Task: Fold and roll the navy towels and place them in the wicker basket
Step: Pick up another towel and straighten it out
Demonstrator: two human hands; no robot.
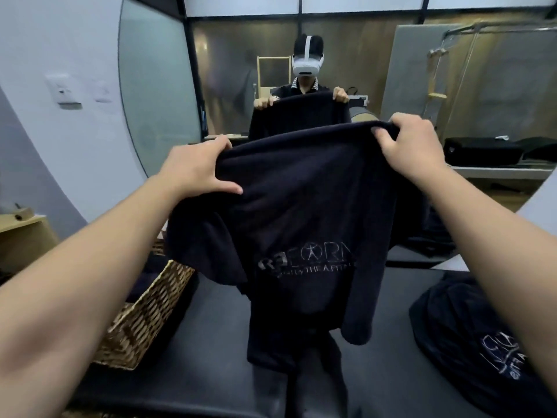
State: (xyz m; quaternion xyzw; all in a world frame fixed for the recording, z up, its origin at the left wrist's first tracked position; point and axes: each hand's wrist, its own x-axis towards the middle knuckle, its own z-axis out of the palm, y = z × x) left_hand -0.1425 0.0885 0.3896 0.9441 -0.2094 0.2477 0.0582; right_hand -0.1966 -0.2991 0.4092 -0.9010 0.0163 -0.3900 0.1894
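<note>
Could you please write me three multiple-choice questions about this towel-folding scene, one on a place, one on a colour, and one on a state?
1. Where is the wicker basket?
A. left of the held towel
B. right of it
C. on the shelf

2. What colour is the held towel?
A. white
B. navy
C. red

3. How is the held towel?
A. rolled up
B. lying flat
C. hanging from both hands

Answers: 1 A, the wicker basket sits lower left. 2 B, the held towel is dark navy. 3 C, the left hand and right hand grip its top edge.

Both forearms bare, no sleeves, no watch/rings. Mirror: white headset (307, 62) w/ top strap, dark top.
</note>
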